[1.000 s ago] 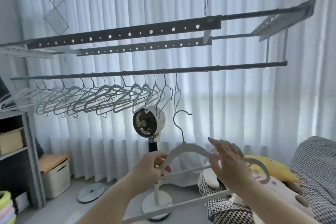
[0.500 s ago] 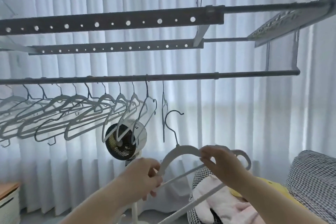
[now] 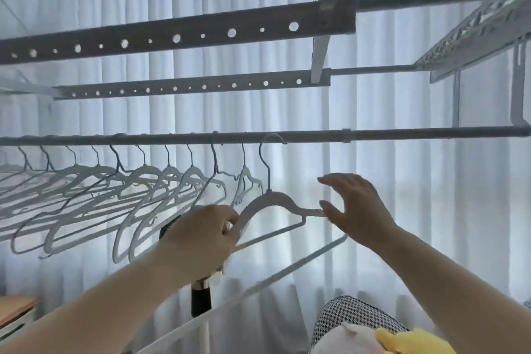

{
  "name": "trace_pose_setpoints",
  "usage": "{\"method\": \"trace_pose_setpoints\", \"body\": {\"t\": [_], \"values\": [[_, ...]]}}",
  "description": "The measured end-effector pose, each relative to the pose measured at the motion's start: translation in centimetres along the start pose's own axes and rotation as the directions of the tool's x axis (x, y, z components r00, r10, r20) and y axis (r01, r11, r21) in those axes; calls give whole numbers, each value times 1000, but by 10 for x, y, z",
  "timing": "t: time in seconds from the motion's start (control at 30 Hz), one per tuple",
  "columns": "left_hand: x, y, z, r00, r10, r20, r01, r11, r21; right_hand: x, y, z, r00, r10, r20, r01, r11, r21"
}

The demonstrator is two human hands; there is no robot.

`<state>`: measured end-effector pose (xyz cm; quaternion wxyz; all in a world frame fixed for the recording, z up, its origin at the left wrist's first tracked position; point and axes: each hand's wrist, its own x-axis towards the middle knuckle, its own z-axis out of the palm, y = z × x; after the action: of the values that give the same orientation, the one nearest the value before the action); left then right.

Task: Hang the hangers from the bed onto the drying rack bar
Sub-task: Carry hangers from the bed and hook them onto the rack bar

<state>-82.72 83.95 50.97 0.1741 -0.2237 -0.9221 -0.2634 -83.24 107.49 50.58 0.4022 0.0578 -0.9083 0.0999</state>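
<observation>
Hanger (image 3: 275, 200) first: it is white, with a thin grey metal hook and a thin bar across the bottom. The fingers (image 3: 228, 220) of the left hand (image 3: 201, 238) are curled tight round its left shoulder, just below the drying rack bar (image 3: 402, 133). The right hand (image 3: 359, 210) is at the other shoulder, also below the bar. Its fingers (image 3: 339, 181) are straight and spread wide. Its thumb tip touches the end of that shoulder, and it grips nothing. The hook goes up to the bar and looks as if it sits over it, but that spot is blurry.

Left along the bar hangs a row of white hangers (image 3: 143, 181), close together and tilted the same way. Above the bar are two dark flat bars with round holes (image 3: 178, 37). Behind the bar hangs a white curtain (image 3: 431, 210).

Well below the bar, a long white rod (image 3: 287, 269) slants down to the left under both arms. A pole (image 3: 201, 303) with a black part stands under the left hand. Lowest of all, under the right arm, lie a checked cloth (image 3: 353, 316), a pale soft toy (image 3: 344, 338) and a yellow soft toy (image 3: 411, 342).
</observation>
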Motion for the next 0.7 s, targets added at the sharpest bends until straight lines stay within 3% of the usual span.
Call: {"method": "trace_pose_setpoints", "body": {"t": [0.1,0.2,0.47,0.7], "values": [[24,22,1,997,2,-77,12,982,190,32,23,-9,994,7,-111,-10,1000,-18],[49,39,10,984,8,-178,47,953,301,59,43,-16,995,-27,-97,17,994,-104],[109,55,26,955,-209,-209,266,917,299,104,84,-8,999,-14,50,27,964,-264],[137,45,45,923,-339,-180,375,896,238,106,95,-1,995,-90,53,102,952,-289]]}}
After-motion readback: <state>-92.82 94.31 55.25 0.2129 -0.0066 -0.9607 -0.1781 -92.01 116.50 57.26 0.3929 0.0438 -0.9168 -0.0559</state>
